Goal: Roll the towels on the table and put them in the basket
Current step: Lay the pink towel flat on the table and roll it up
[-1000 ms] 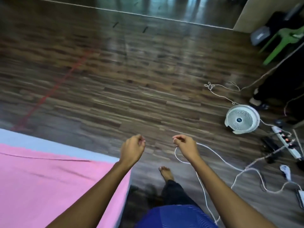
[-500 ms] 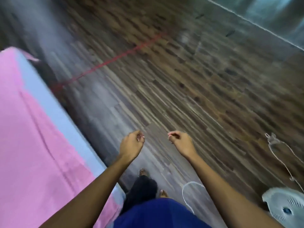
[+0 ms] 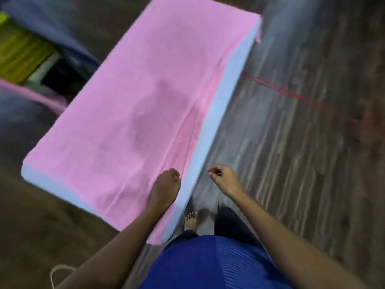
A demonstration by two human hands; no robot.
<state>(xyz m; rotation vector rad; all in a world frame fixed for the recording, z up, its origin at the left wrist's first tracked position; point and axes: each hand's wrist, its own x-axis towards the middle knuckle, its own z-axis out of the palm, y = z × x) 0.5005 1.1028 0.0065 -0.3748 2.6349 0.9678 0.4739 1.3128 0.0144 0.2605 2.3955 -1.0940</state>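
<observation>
Across the counter (image 3: 210,130) a pink towel (image 3: 133,105) lies spread flat, faintly creased. Left grip (image 3: 165,189) is over its near edge, right grip (image 3: 224,179) over the floor (image 3: 291,163); both loosely curled, empty.

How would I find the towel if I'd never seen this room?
Find the long table standing on the dark wooden floor. The pink towel lies spread flat over nearly its whole top, its near end below the left hand. It is the one big pink sheet; the table's bare edge strip beside it is pale blue.
</observation>
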